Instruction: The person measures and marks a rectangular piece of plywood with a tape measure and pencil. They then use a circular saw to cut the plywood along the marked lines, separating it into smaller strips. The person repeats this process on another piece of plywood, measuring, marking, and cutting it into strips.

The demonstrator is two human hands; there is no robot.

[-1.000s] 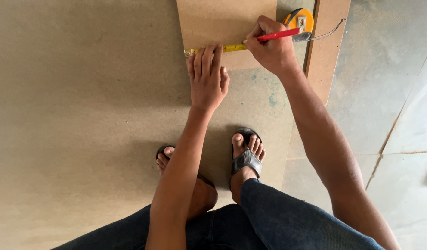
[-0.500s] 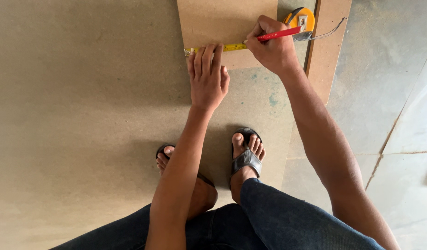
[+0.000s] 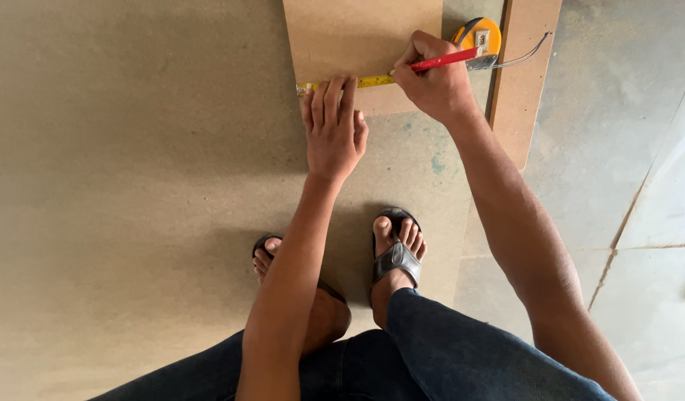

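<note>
Head view: you look straight down at your own arms, legs and feet, standing on a large brown board (image 3: 135,186) that lies flat on the floor.
Left hand: your left hand (image 3: 333,130) lies flat, palm down, fingers straight and close together. It grips nothing; the fingertips press the yellow tape (image 3: 372,80) down onto a smaller board (image 3: 361,37).
Right hand: your right hand (image 3: 431,82) is curled closed around a red pencil (image 3: 446,59), pinched between thumb and fingers. The pencil lies nearly level, its far end toward the tape measure case; its tip is hidden by the hand, down at the tape.
Tape: a thin yellow strip stretched across the smaller board near its lower edge, from the board's left edge toward the right, passing under both hands.
Tape measure case: a round yellow and grey case (image 3: 477,38) sits just beyond your right hand, at the smaller board's right edge.
Smaller board: light brown, rests on the large board at the top of the view.
Narrow strip: another brown board (image 3: 524,82) lies to the right, beside the case.
Feet: both in dark sandals (image 3: 396,256), below your hands.
Floor: grey tiles (image 3: 639,148) on the right.
</note>
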